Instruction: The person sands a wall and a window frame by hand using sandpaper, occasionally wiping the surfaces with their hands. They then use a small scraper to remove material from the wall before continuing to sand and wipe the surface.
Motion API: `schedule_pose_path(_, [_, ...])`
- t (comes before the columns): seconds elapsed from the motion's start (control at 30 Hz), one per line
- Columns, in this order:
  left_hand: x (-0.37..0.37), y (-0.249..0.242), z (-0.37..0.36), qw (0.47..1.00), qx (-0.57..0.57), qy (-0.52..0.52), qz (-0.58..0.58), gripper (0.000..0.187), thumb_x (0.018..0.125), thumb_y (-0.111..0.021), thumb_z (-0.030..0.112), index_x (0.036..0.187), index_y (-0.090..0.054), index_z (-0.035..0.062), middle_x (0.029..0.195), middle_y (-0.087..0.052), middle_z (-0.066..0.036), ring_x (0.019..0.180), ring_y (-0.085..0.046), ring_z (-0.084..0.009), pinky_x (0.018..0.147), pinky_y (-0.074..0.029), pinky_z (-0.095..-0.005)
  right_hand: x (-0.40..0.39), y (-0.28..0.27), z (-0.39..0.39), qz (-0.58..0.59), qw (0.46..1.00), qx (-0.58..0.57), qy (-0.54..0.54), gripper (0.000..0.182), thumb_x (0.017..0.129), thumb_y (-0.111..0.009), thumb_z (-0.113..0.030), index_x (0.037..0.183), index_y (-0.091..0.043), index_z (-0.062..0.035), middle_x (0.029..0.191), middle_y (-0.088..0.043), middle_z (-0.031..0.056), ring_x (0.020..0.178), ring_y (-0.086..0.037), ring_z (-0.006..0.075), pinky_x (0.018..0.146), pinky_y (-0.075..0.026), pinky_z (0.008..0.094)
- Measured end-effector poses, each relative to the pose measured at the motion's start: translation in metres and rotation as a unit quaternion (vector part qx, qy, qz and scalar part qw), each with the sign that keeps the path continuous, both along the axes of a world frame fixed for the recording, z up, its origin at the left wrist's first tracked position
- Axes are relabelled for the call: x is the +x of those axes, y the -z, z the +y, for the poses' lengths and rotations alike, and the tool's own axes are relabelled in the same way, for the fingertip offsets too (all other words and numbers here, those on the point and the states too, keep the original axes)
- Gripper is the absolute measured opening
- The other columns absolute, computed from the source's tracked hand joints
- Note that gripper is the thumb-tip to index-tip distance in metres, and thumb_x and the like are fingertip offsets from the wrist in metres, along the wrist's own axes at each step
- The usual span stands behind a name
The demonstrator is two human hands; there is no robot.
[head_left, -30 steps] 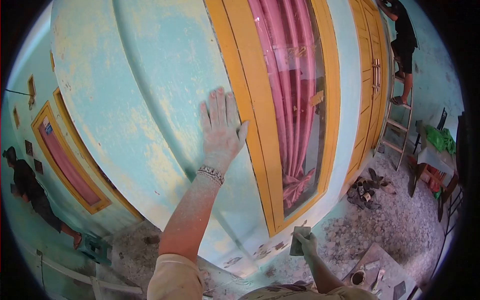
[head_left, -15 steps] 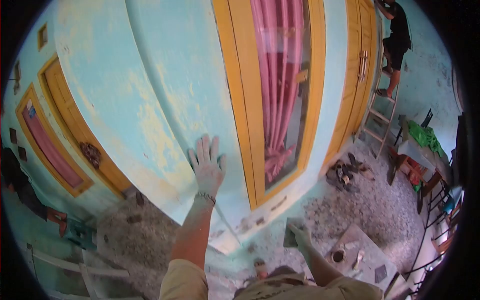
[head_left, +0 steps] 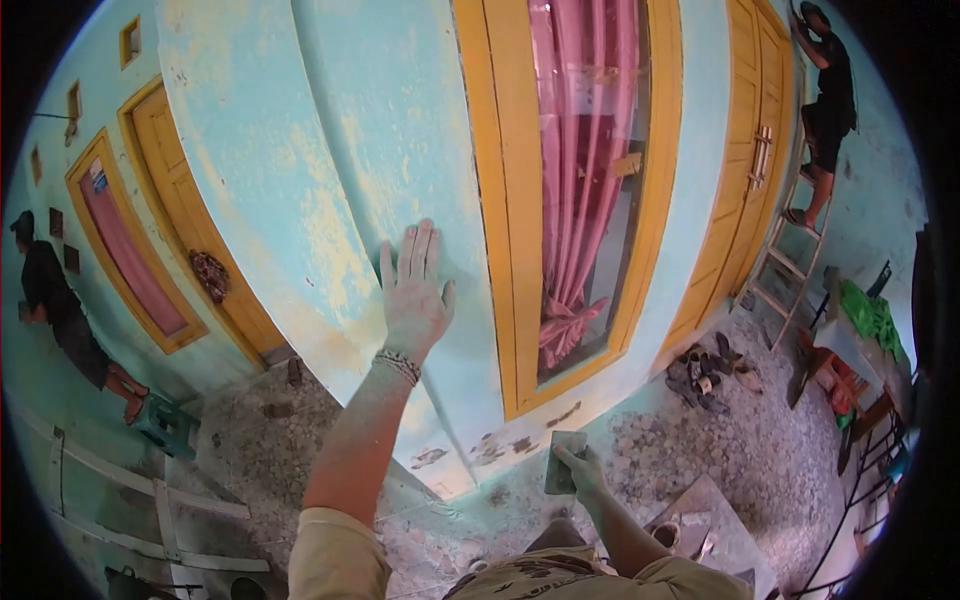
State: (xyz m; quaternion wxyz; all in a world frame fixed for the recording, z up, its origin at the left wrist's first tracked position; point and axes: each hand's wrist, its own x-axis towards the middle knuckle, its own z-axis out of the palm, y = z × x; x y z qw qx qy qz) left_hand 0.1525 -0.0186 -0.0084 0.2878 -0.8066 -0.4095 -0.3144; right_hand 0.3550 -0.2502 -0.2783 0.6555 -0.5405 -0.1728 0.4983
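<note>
My left hand [head_left: 415, 290] lies flat with its fingers spread on the light blue wall [head_left: 240, 120], whose paint is worn to pale yellow patches. Dust covers the hand and forearm, and a bracelet [head_left: 398, 366] circles the wrist. Lower and to the right, my right hand [head_left: 583, 474] grips a flat, dark grey rectangular block [head_left: 563, 465] by its right side, apart from the wall. The yellow window frame [head_left: 500, 230] with a pink curtain [head_left: 575, 170] behind glass is just right of my left hand.
One person [head_left: 830, 100] stands on a ladder [head_left: 785, 265] at right; another [head_left: 60, 310] stands on a green stool [head_left: 165, 425] at left. Footwear [head_left: 705, 375] lies by the yellow door [head_left: 735, 170]. A board [head_left: 735, 530] with a cup [head_left: 667, 535] is at lower right.
The view has shifted, showing more of the person at left. My left hand has slid a little up the wall, still flat. The block has tilted more upright in my right hand.
</note>
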Motion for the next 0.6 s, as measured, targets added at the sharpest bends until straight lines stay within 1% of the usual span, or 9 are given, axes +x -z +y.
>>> schedule_pose_path(0.07, [0.002, -0.036, 0.011, 0.998, 0.052, 0.008, 0.016, 0.075, 0.090, -0.058, 0.034, 0.151, -0.024, 0.0076, 0.159, -0.022, -0.009, 0.146, -0.022, -0.0258, 0.119, -0.011, -0.0530, 0.011, 0.000, 0.015, 0.014, 0.999, 0.033, -0.032, 0.029, 0.084, -0.077, -0.016, 0.104, -0.062, -0.0017, 0.092, -0.067, 0.0053, 0.076, -0.065, 0.0141, 0.068, -0.054, 0.0292])
schedule_pose_path(0.17, [0.011, -0.098, 0.025, 0.992, 0.122, -0.013, 0.038, 0.070, 0.093, -0.054, 0.037, 0.152, -0.025, 0.0108, 0.158, -0.023, -0.007, 0.146, -0.022, -0.0244, 0.118, -0.011, -0.0535, 0.034, -0.005, 0.042, -0.022, 0.997, 0.049, -0.062, 0.026, 0.086, -0.073, -0.013, 0.106, -0.062, -0.0020, 0.091, -0.066, 0.0034, 0.077, -0.064, 0.0135, 0.068, -0.053, 0.0277])
schedule_pose_path(0.3, [0.024, -0.176, 0.048, 0.971, 0.226, -0.063, 0.038, 0.066, 0.098, -0.046, 0.043, 0.153, -0.024, 0.0142, 0.159, -0.021, -0.007, 0.147, -0.020, -0.0252, 0.119, -0.010, -0.0512, 0.072, -0.031, 0.065, -0.019, 0.997, 0.054, -0.056, 0.024, 0.086, -0.073, -0.013, 0.105, -0.064, -0.0019, 0.092, -0.066, 0.0031, 0.077, -0.063, 0.0128, 0.069, -0.052, 0.0263])
schedule_pose_path(0.37, [0.032, -0.208, 0.062, 0.965, 0.254, -0.062, 0.012, 0.066, 0.099, -0.043, 0.045, 0.153, -0.023, 0.0139, 0.159, -0.021, -0.008, 0.147, -0.019, -0.0256, 0.120, -0.011, -0.0486, 0.092, -0.043, 0.075, -0.013, 0.997, 0.065, -0.043, 0.024, 0.086, -0.073, -0.013, 0.105, -0.064, -0.0023, 0.092, -0.066, 0.0029, 0.078, -0.063, 0.0125, 0.070, -0.051, 0.0260])
schedule_pose_path(0.4, [0.036, -0.222, 0.067, 0.961, 0.270, -0.061, 0.001, 0.066, 0.099, -0.042, 0.046, 0.153, -0.023, 0.0138, 0.160, -0.020, -0.008, 0.147, -0.019, -0.0258, 0.120, -0.011, -0.0473, 0.106, -0.040, 0.087, -0.018, 0.997, 0.068, -0.036, 0.024, 0.086, -0.073, -0.014, 0.105, -0.064, -0.0024, 0.092, -0.066, 0.0027, 0.078, -0.063, 0.0124, 0.070, -0.051, 0.0261])
schedule_pose_path(0.43, [0.041, -0.231, 0.070, 0.953, 0.293, -0.080, -0.003, 0.068, 0.098, -0.044, 0.046, 0.153, -0.023, 0.0121, 0.159, -0.022, -0.009, 0.147, -0.020, -0.0258, 0.121, -0.012, -0.0447, 0.125, -0.033, 0.101, -0.022, 0.997, 0.071, -0.029, 0.024, 0.086, -0.073, -0.014, 0.105, -0.064, -0.0024, 0.091, -0.065, 0.0025, 0.079, -0.063, 0.0123, 0.071, -0.051, 0.0263])
schedule_pose_path(0.47, [0.043, -0.233, 0.074, 0.949, 0.308, -0.070, -0.017, 0.069, 0.098, -0.045, 0.046, 0.152, -0.024, 0.0112, 0.159, -0.022, -0.009, 0.147, -0.019, -0.0260, 0.121, -0.012, -0.0450, 0.137, -0.030, 0.113, -0.028, 0.997, 0.073, -0.021, 0.024, 0.086, -0.073, -0.014, 0.105, -0.064, -0.0024, 0.091, -0.065, 0.0023, 0.079, -0.063, 0.0123, 0.071, -0.050, 0.0264])
schedule_pose_path(0.5, [0.046, -0.231, 0.078, 0.944, 0.322, -0.059, -0.033, 0.069, 0.097, -0.046, 0.047, 0.152, -0.024, 0.0104, 0.159, -0.023, -0.010, 0.147, -0.019, -0.0262, 0.120, -0.012, -0.0454, 0.144, -0.044, 0.128, -0.026, 0.997, 0.073, 0.020, 0.019, 0.084, -0.074, -0.012, 0.098, -0.065, -0.0030, 0.085, -0.064, 0.0019, 0.073, -0.062, 0.0125, 0.065, -0.050, 0.0270])
schedule_pose_path(0.6, [0.051, -0.224, 0.080, 0.937, 0.338, -0.046, -0.074, 0.067, 0.096, -0.050, 0.044, 0.149, -0.032, 0.0076, 0.156, -0.028, -0.012, 0.146, -0.021, -0.0280, 0.120, -0.014, -0.0468, 0.162, -0.103, 0.176, -0.099, 0.977, 0.173, 0.072, 0.021, 0.084, -0.075, -0.012, 0.100, -0.065, -0.0029, 0.085, -0.064, 0.0012, 0.073, -0.062, 0.0111, 0.066, -0.049, 0.0251])
